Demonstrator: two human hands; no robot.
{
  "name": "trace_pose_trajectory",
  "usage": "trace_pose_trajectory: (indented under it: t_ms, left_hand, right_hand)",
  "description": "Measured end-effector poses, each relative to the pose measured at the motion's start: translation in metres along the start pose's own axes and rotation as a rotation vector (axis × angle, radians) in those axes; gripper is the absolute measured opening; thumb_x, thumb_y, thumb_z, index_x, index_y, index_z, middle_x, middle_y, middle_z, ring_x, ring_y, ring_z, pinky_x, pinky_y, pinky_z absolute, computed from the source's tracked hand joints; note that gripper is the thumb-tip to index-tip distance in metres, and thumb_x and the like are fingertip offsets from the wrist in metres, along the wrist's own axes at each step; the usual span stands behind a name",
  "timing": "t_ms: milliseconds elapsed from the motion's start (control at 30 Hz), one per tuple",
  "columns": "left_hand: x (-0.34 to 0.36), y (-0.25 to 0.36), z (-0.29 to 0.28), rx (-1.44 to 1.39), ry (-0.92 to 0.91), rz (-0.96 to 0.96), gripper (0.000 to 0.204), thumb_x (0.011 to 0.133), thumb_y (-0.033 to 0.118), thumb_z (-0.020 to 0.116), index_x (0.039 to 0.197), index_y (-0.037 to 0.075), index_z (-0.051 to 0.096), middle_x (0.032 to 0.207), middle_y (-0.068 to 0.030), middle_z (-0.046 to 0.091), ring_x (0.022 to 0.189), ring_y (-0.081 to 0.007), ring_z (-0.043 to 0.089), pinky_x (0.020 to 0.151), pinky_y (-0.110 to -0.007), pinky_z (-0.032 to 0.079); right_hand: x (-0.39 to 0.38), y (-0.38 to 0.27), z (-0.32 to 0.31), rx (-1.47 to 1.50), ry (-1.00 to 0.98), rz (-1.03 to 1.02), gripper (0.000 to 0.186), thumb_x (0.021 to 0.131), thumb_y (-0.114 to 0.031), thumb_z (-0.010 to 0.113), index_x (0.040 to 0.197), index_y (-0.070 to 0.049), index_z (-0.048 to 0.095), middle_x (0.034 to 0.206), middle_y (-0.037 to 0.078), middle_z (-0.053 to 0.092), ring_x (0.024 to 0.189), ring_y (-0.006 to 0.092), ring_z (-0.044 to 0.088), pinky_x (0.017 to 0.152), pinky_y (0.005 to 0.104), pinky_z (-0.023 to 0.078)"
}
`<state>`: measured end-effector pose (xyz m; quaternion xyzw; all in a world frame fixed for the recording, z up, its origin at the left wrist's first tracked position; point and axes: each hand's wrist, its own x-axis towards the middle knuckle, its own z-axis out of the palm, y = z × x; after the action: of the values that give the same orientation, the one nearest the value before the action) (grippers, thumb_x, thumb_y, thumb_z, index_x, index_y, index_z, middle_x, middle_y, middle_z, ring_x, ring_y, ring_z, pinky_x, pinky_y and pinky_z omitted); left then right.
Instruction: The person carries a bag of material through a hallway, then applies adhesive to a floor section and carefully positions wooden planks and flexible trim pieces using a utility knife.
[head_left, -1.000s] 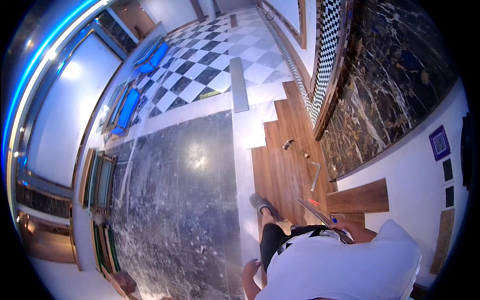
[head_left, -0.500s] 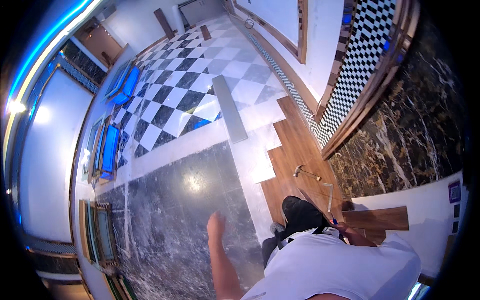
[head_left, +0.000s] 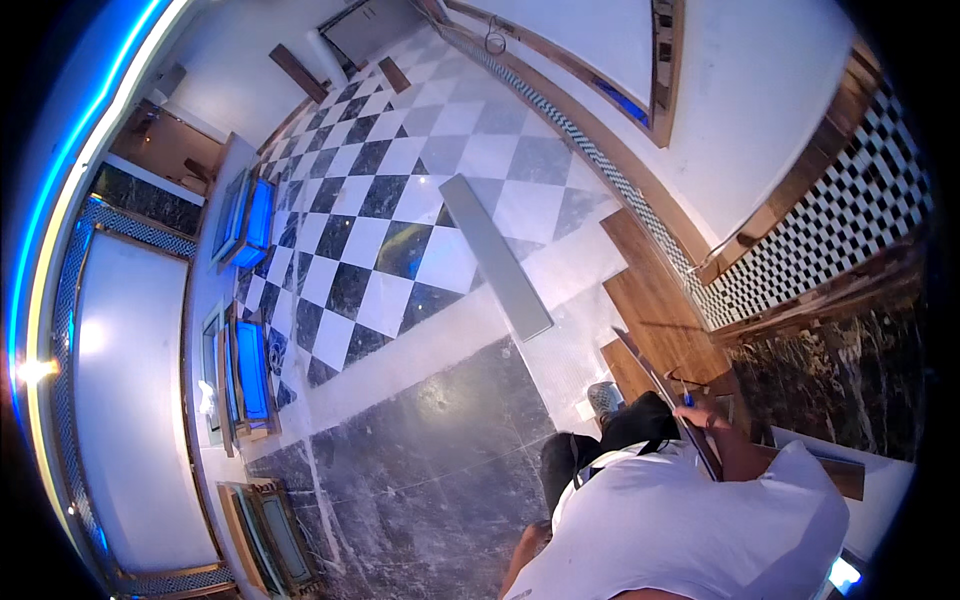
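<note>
My right hand is closed on a long wood floor plank, which is held tilted up nearly edge-on beside my knees. A small blue object shows at the fingers of that hand; its kind is too small to tell. Brown wood planks are laid on the floor beyond the raised one, stepping along the wall. Close to my left side, low by the thigh, is my left hand; its fingers are mostly hidden.
A long grey board lies across the pale floor strip ahead. Black and white checkered tiles stretch beyond it. Blue-lit framed panels stand along the left wall. Dark stone cladding covers the lower right wall.
My left hand has drawn back from above the dark floor to my side. The right hand has come forward with a plank raised in it. The view has turned slightly.
</note>
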<state>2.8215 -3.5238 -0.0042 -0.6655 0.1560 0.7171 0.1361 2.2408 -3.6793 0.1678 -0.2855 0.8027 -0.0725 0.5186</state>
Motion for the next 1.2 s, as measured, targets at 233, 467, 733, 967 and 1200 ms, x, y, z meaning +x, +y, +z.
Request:
trace_pose_trajectory:
  t_ms: [233,467,733,967,1200]
  left_hand:
    - [-0.002,0.056,-0.083,0.741,0.489,0.434,0.033,0.095,0.033,0.05,0.114,0.016,0.07,0.106,-0.0169,0.071,0.094,-0.0349,0.068,0.081,-0.047,0.054]
    - [0.02,0.276,-0.267,0.606,0.407,0.437,0.029,0.091,0.031,0.058,0.109,0.013,0.072,0.1,-0.013,0.073,0.089,-0.0281,0.069,0.076,-0.041,0.055]
    - [-0.052,0.683,-0.59,-0.277,0.318,0.9,0.029,0.098,0.019,0.055,0.119,0.0,0.063,0.093,-0.009,0.068,0.082,-0.0194,0.066,0.07,-0.033,0.054]
    - [-0.148,0.979,-0.647,0.159,0.688,0.891,0.03,0.099,0.015,0.052,0.122,-0.002,0.06,0.093,-0.0098,0.069,0.074,-0.0164,0.064,0.069,-0.029,0.054]
    - [-0.015,0.986,-0.648,0.1,0.237,0.875,0.021,0.096,0.014,0.055,0.109,0.001,0.064,0.101,-0.0135,0.069,0.09,-0.0248,0.068,0.074,-0.037,0.056]
  right_hand:
    - [0.112,-0.171,-0.018,0.228,-0.091,-0.042,0.042,0.076,-0.038,0.076,0.086,0.002,0.073,0.073,0.009,0.069,0.068,0.0181,0.067,0.061,0.0338,0.052]
    - [0.219,-0.294,0.015,0.128,0.046,0.056,0.045,0.07,-0.034,0.083,0.082,0.008,0.07,0.077,0.015,0.069,0.065,0.0214,0.067,0.062,0.0358,0.053]
    - [0.25,-0.46,0.022,-0.169,0.07,0.2,0.068,0.06,-0.046,0.085,0.095,0.01,0.07,0.095,0.025,0.071,0.084,0.0336,0.071,0.074,0.0415,0.056]
    - [0.347,-0.567,0.011,-0.073,0.089,0.284,0.073,0.057,-0.05,0.085,0.097,0.009,0.071,0.093,0.022,0.072,0.081,0.0306,0.072,0.072,0.0405,0.056]
    - [0.507,-0.76,-0.059,0.086,0.023,0.24,0.073,0.057,-0.046,0.086,0.097,0.012,0.068,0.091,0.022,0.072,0.081,0.0296,0.071,0.07,0.0404,0.057]
